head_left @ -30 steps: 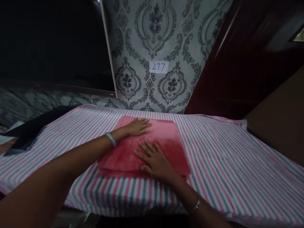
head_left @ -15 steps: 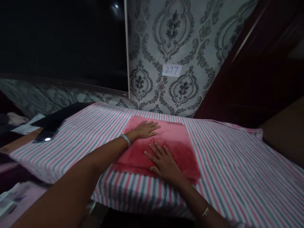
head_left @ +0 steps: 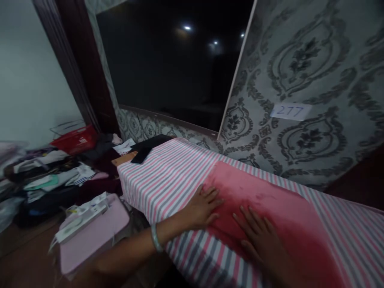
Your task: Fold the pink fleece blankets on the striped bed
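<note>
A folded red-pink plush cloth lies flat on a striped tablecloth of pink, grey and white. My left hand, with a pale bangle at the wrist, rests at the cloth's left edge, fingers spread and pointing right. Further right, my right hand lies palm down on the darker red part, its fingers stretched out. Neither hand grips anything. The lower part of my right hand and forearm is dim and blurred.
Behind the table hangs a large dark television, beside a paper label reading 277. A black phone lies at the table's far left corner. Left on the floor are a power strip on a pink case, piled clothes and a red basket.
The view has swung left, showing the room's left side. My left hand has moved back from the cloth's upper part to its near left edge. My right hand stays spread on the cloth.
</note>
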Motion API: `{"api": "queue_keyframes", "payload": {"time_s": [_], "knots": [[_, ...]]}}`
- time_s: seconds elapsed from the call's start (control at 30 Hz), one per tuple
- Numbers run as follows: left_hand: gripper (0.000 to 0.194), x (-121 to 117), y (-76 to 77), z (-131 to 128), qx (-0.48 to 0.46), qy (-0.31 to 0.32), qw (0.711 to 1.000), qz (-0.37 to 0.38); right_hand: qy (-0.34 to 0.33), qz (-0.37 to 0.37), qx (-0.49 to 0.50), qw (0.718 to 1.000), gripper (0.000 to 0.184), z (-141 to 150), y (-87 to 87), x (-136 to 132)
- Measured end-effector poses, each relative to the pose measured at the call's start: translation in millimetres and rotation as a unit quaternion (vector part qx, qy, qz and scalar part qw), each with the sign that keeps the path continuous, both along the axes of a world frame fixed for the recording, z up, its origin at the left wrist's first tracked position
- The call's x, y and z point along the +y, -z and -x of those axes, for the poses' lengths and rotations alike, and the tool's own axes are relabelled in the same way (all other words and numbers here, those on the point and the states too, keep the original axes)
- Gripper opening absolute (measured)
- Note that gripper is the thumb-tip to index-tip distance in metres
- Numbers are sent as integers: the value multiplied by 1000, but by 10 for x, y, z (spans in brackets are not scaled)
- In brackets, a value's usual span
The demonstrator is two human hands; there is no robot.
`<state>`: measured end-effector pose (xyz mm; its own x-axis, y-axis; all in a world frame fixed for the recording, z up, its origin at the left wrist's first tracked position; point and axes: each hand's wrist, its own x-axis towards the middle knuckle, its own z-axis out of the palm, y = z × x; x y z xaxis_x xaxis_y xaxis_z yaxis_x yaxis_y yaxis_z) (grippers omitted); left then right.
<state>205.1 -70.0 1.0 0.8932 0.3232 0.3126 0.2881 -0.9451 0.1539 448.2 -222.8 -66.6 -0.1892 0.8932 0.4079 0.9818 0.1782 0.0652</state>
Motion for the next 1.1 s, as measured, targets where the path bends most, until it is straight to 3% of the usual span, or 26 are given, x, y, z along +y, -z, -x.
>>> {"api": "queue_keyframes", "payload": {"time_s": [0.17,0.33,0.5,0.63,0.73,0.87,1.1], "knots": [[58,-210,270,202,-61,-31,997,-23,-1,4,80,997,49,-160,-77,130],[50,-304,366,227,-94,-39,989,-111,-2,-23,96,995,53,40,-392,852],[45,-332,468,244,-115,-60,981,-145,46,128,45,990,54,470,-671,1749],[46,-325,550,234,-120,-68,983,-120,112,206,57,970,55,554,-809,2143],[41,-268,597,186,-144,-58,981,-116,131,234,91,959,55,436,-840,2344],[33,-208,669,116,-189,-48,972,-130,107,271,150,945,58,181,-774,2618],[33,-197,700,113,-206,-43,969,-131,78,261,187,944,59,-91,-620,2909]]}}
